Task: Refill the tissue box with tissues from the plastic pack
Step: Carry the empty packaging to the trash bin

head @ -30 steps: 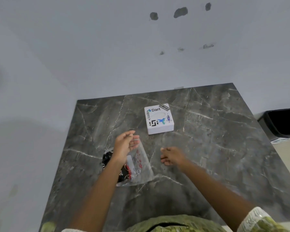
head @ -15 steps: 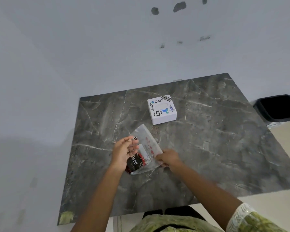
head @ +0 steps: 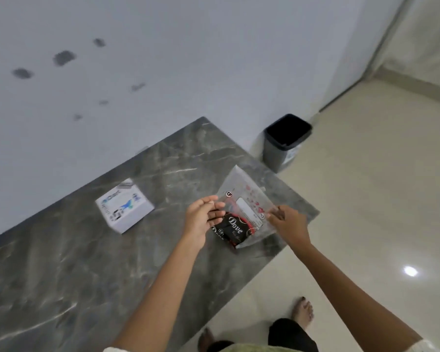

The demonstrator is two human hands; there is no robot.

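Observation:
A clear plastic pack [head: 244, 207] with red print and a black "Dove" label at its lower end is lifted off the dark marble table [head: 61, 262], near the table's right corner. My left hand [head: 201, 219] pinches its left edge. On the pack's right edge my right hand [head: 288, 224] grips with the fingertips. The pack looks flat and see-through in its upper half. A white square tissue box [head: 125, 205] with stickers on top sits on the table to the left of my hands, apart from them.
A dark waste bin [head: 285, 141] stands on the floor beyond the table's right corner, against the white wall. Beige tiled floor [head: 366, 199] spreads to the right. A person's bare feet [head: 302, 311] show below the table's near edge.
Both hands took hold of the pack and lifted it off the table. The view has swung to the right, so the box now sits left and the bin and floor show.

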